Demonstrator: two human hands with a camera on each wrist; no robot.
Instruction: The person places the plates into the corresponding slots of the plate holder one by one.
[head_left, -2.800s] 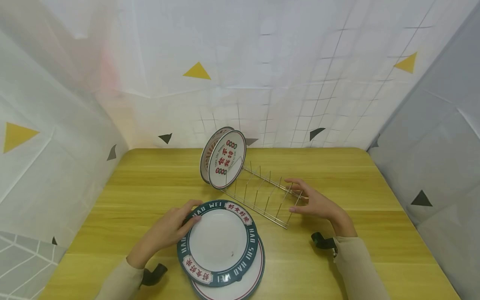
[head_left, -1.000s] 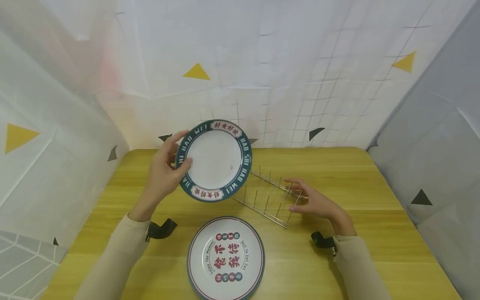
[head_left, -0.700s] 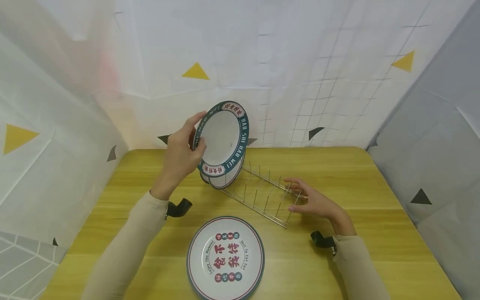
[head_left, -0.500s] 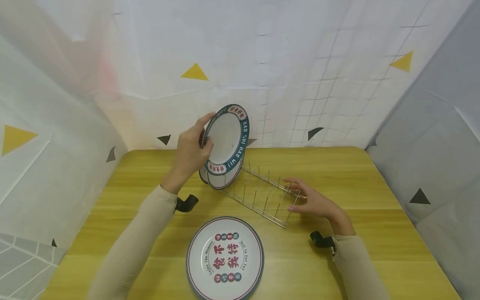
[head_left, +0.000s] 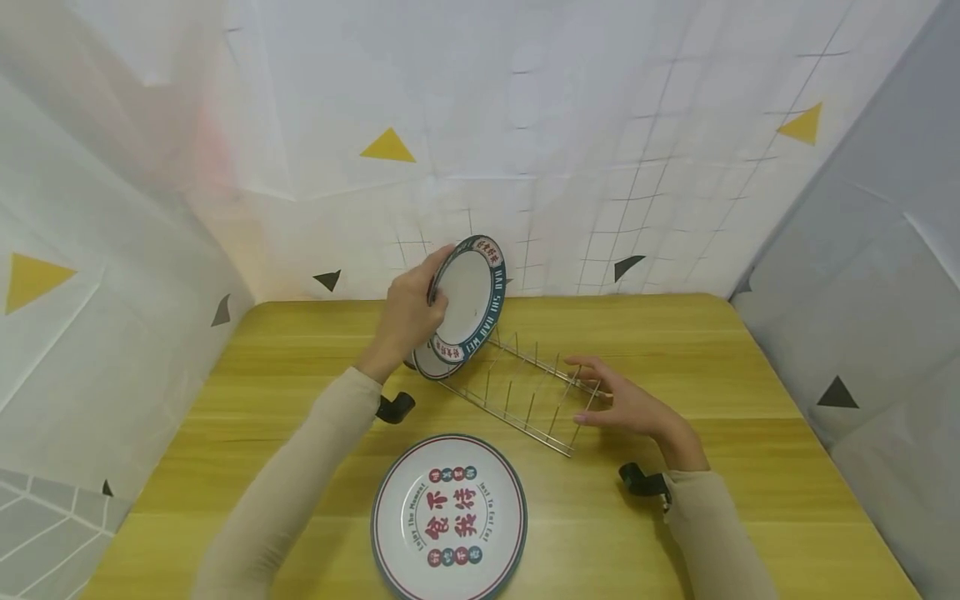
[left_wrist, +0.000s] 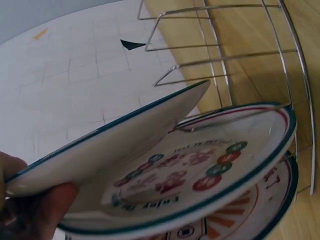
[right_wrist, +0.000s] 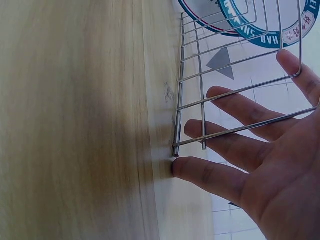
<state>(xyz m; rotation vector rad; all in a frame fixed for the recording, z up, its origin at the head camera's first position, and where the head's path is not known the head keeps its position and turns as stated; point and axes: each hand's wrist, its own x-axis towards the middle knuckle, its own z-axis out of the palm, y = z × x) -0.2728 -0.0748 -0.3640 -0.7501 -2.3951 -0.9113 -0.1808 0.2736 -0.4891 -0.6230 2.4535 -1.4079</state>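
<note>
My left hand [head_left: 407, 307] pinches a plate [head_left: 466, 298] with a teal lettered rim, thumb on its white face. This plate is tilted nearly upright at the left end of a wire dish rack [head_left: 510, 419]. Behind it, a white plate [head_left: 427, 364] with red characters stands in the rack, mostly covered. The left wrist view shows another plate [left_wrist: 252, 210] with an orange pattern beyond that one. At the rack's right end, my right hand [head_left: 630, 406] holds the end wires between thumb and fingers; its fingers [right_wrist: 240, 140] look spread behind the wires in the right wrist view.
A white plate [head_left: 450, 517] with red characters and a red ring lies flat near the table's front edge. The wooden table [head_left: 675, 350] is enclosed by white hanging sheets [head_left: 480, 100] at the back and sides.
The teal-rimmed plate was lifted off the plate at the front, carried up and turned upright. In the last half second it moved right and down toward the rack. The right hand stays put.
</note>
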